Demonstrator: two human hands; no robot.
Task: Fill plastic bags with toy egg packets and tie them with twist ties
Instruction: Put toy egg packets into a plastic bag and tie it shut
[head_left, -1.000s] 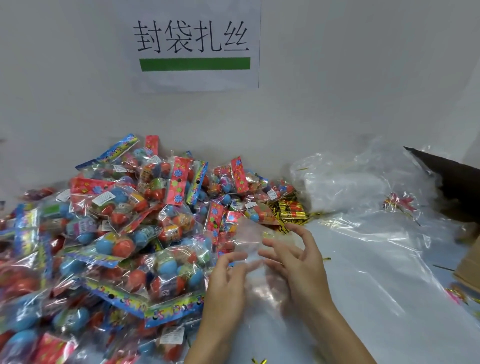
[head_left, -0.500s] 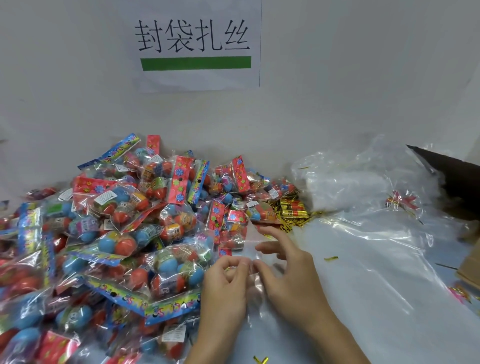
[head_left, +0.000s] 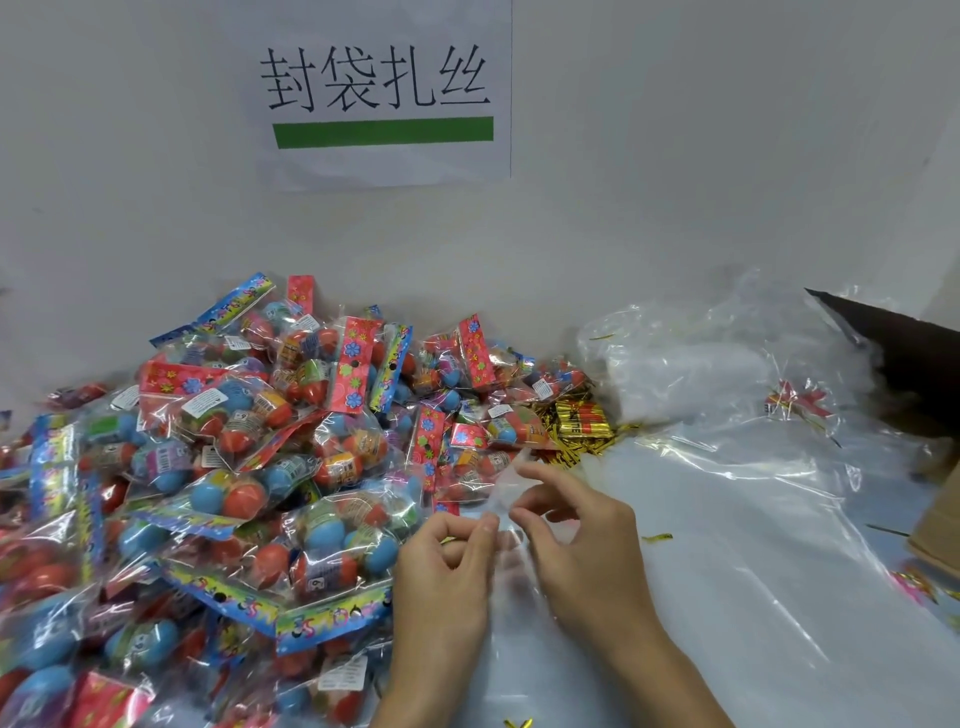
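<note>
A big heap of toy egg packets (head_left: 249, 467), clear wrappers with blue and red eggs and bright card headers, fills the left half of the table. In front of the heap, my left hand (head_left: 447, 577) and my right hand (head_left: 582, 551) both pinch the top edge of a small clear plastic bag (head_left: 506, 514), fingertips close together. The bag looks empty and hangs down between my wrists. A bundle of gold twist ties (head_left: 576, 426) lies just behind my hands, at the right edge of the heap.
Large sheets and a stack of clear plastic bags (head_left: 701, 374) cover the table on the right. A dark cardboard flap (head_left: 904, 343) and a brown box (head_left: 940, 525) stand at the far right. Loose twist ties (head_left: 657, 538) lie scattered. A paper sign (head_left: 382, 93) hangs on the wall.
My hands have drawn back toward me and closed in on each other. The right hand's spread fingers have curled into a pinch on the bag's edge.
</note>
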